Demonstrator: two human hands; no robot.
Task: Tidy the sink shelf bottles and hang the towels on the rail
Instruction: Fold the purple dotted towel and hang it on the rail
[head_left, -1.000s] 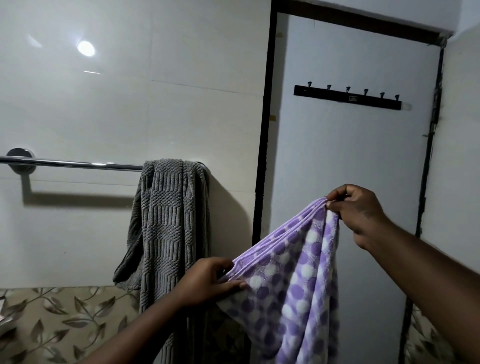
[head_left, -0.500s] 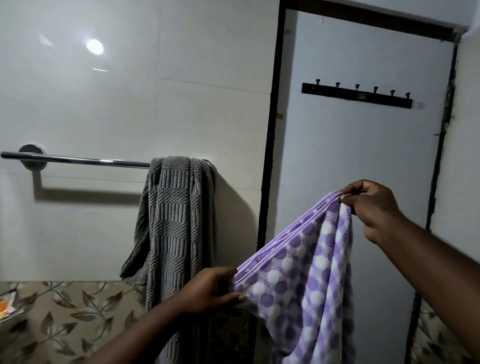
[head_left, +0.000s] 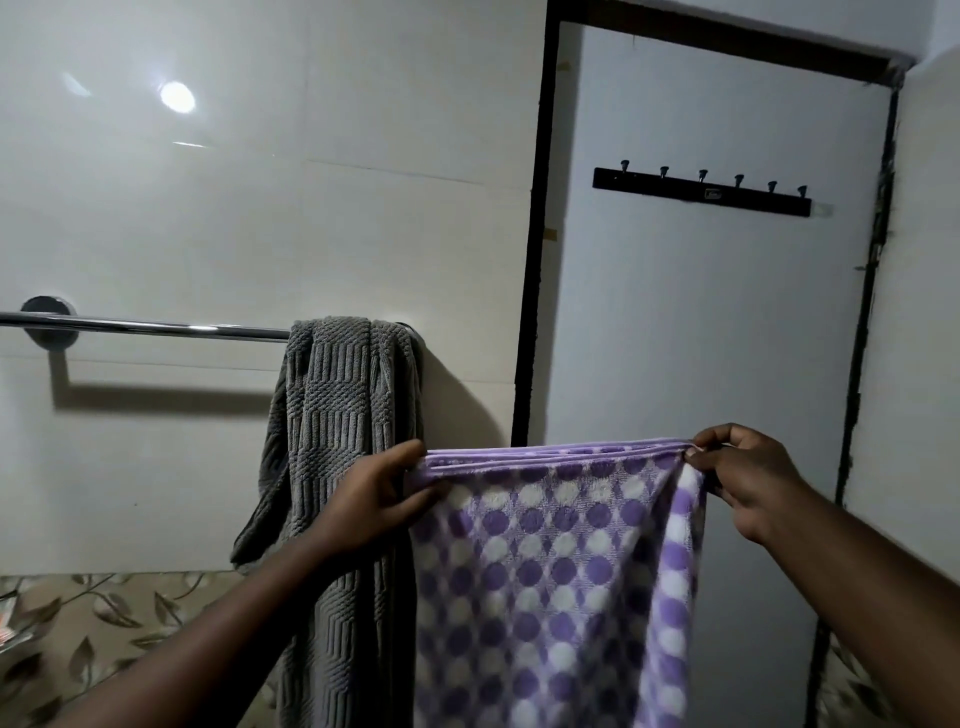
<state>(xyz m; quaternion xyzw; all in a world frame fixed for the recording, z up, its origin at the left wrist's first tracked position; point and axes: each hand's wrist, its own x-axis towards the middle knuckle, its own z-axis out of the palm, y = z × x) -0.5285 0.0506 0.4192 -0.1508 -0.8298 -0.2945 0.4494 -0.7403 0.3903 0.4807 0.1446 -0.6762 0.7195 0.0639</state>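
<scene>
A purple towel with white dots (head_left: 556, 566) hangs folded between my two hands, its top edge stretched level in front of the door. My left hand (head_left: 371, 499) pinches its left corner, and my right hand (head_left: 748, 475) grips its right corner. A chrome towel rail (head_left: 150, 327) runs along the white tiled wall at the left. A grey ribbed towel (head_left: 337, 467) is draped bunched over the rail's right end, just behind my left hand. The sink shelf and its bottles are out of view.
A white door (head_left: 701, 322) in a dark frame fills the right half, with a black rack of several hooks (head_left: 701, 191) on it. Leaf-patterned tiles (head_left: 104, 623) cover the lower wall at the left. The rail's left stretch is bare.
My left hand has risen and my right hand has dropped slightly, so the purple towel's top edge went from slanted to level and taut. The view has shifted a little.
</scene>
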